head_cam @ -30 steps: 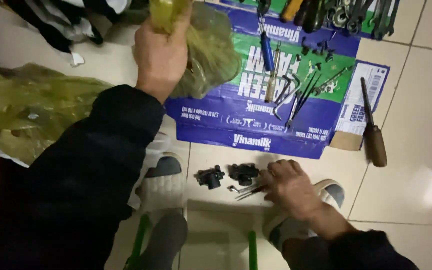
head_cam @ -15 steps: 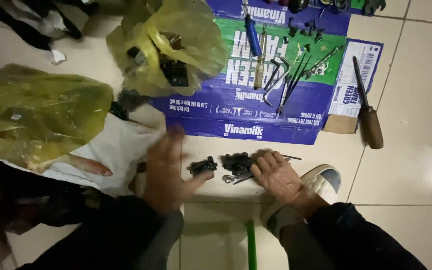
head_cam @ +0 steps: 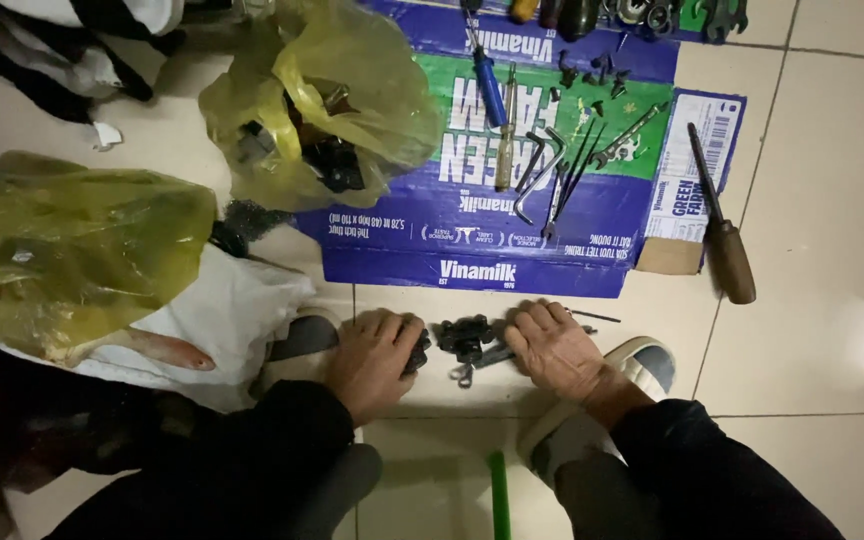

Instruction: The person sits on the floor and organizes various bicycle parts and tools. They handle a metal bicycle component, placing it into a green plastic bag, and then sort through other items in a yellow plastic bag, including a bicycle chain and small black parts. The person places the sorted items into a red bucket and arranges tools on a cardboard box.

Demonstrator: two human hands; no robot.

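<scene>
Black metal parts (head_cam: 467,338) are lying in a small heap on the tiled floor (head_cam: 832,300), right between the person's two hands. The left hand (head_cam: 377,360) is resting at nine o'clock of the heap, its grip curled round one dark piece (head_cam: 418,350). The right hand (head_cam: 555,348) is lying at three o'clock, palm down over a few thin tools; its fingers are bent, and whether they are pinching anything I cannot tell.

As far as one can judge, the sorting is only beginning: the parts are sitting loose and jumbled, nothing joined or set apart yet. At twelve o'clock the flattened blue and green carton (head_cam: 512,200) is carrying hex keys (head_cam: 542,170), a blue screwdriver (head_cam: 489,85) and small screws, all untouched. A brown-handled chisel (head_cam: 724,235) is lying at two o'clock off the carton. A yellow bag (head_cam: 327,95) holding more dark parts is slumping at eleven o'clock, apparently not emptied, and a second yellow bag (head_cam: 62,250) is bulging at nine o'clock.
</scene>
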